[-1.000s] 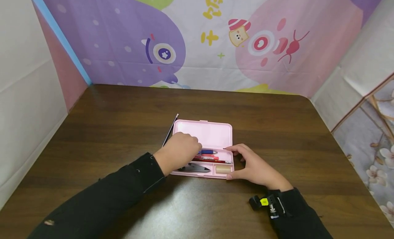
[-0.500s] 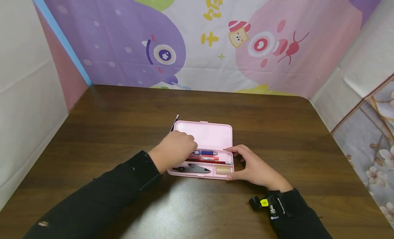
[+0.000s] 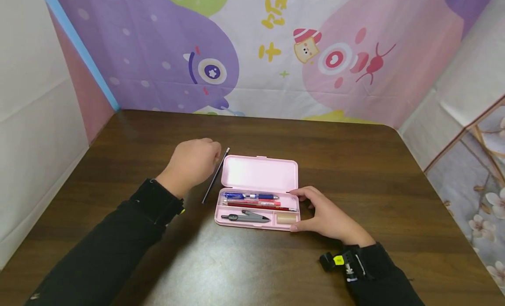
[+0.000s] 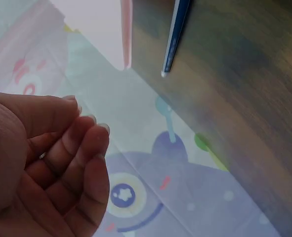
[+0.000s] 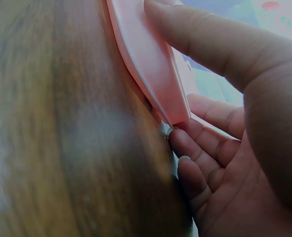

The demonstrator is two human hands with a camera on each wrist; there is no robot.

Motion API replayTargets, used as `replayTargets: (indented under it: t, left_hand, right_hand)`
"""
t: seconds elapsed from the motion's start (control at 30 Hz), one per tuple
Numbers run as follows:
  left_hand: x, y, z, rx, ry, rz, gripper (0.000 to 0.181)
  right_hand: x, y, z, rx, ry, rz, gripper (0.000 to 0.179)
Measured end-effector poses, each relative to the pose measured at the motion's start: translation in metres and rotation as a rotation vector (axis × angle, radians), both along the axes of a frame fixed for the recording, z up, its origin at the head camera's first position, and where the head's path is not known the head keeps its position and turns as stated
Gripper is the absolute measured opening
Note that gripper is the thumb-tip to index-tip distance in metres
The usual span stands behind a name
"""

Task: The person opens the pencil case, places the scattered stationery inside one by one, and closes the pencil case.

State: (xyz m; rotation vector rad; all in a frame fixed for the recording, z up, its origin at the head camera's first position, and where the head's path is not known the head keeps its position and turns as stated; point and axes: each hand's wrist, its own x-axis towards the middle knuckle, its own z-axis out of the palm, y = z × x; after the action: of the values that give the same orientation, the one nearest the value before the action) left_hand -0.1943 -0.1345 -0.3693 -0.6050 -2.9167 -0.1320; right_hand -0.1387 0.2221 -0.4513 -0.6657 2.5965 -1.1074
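Note:
A pink pencil case [image 3: 260, 172] lies open on the table, its lid folded back. Inside are a blue pen [image 3: 236, 195], a red pen [image 3: 271, 203], a dark red pencil [image 3: 282, 208], a grey compass [image 3: 240, 217] and a tan eraser [image 3: 286, 218] in a corner compartment. My right hand [image 3: 329, 216] grips the case's right end, thumb on the near side and fingers at the far side. Left of the case lies a dark pencil [image 3: 215, 179] with a white end. Just left of it hovers my left hand [image 3: 193, 163], fingers loosely curled around nothing.
The brown wooden table [image 3: 355, 157] reaches back to a cartoon-printed cloth [image 3: 272, 87]. A white cloth [image 3: 39, 113] stands along the left, and a flower-patterned panel [image 3: 477, 187] along the right.
My left hand has moved out of the pencil case, leftward and away from me, to beside the dark pencil. The pens and compass now show fully. My right hand stays on the case.

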Motion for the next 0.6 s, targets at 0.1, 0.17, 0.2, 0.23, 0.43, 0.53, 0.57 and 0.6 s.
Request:
replayTargets:
  t: [0.1,0.17,0.2,0.23,0.43,0.53,0.57,0.6]
  left_hand:
    - [0.0,-0.005,0.002,0.048,-0.018,0.061,0.004]
    - [0.001,-0.008,0.0,0.069,-0.027,0.089,0.005]
    - [0.001,-0.009,-0.001,0.073,-0.034,0.104,0.005]
    - [0.002,-0.009,-0.003,0.077,-0.044,0.12,0.005]
    - [0.003,-0.007,-0.017,0.064,-0.16,0.195,0.011]
    - [0.003,-0.003,-0.025,0.046,-0.24,0.21,0.014]
    - [0.003,-0.002,-0.027,0.042,-0.267,0.212,0.015]
    - [0.003,0.0,-0.03,0.037,-0.294,0.214,0.016]
  right_hand:
    - [0.0,0.001,0.0,0.002,0.001,-0.004,0.086]
    - [0.0,0.001,0.0,-0.001,0.002,-0.004,0.086]
    - [0.0,0.001,0.0,-0.003,0.003,-0.004,0.086]
    - [0.0,0.001,0.0,-0.003,0.003,-0.001,0.086]
    - [0.0,0.0,-0.001,-0.008,0.003,0.005,0.085]
    - [0.0,0.0,0.0,-0.008,0.002,0.003,0.086]
    - [0.0,0.0,0.0,-0.006,0.0,0.003,0.086]
    - [0.0,0.0,0.0,-0.005,-0.001,0.003,0.086]
